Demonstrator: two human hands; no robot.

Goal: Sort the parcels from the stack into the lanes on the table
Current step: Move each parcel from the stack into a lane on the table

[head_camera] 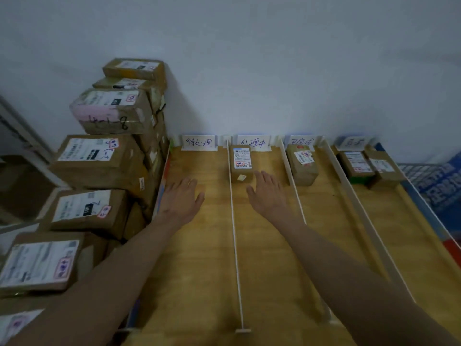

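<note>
Hovering over table (274,270): left hand (180,198) flat, fingers spread, holding nothing; right hand (268,193) likewise, fingertips just beside parcel (241,163) near far edge.

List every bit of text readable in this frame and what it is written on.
"待处理": paper sign behind the leftmost lane.
"处理中": paper sign behind the second lane.
"已完成", faint: paper sign behind the third lane.
Fourth sign: too blurred to read.
Parcel shipping labels and pink stickers: too small to read.
Marker scrawl on the pink-taped parcel: illegible.
</note>
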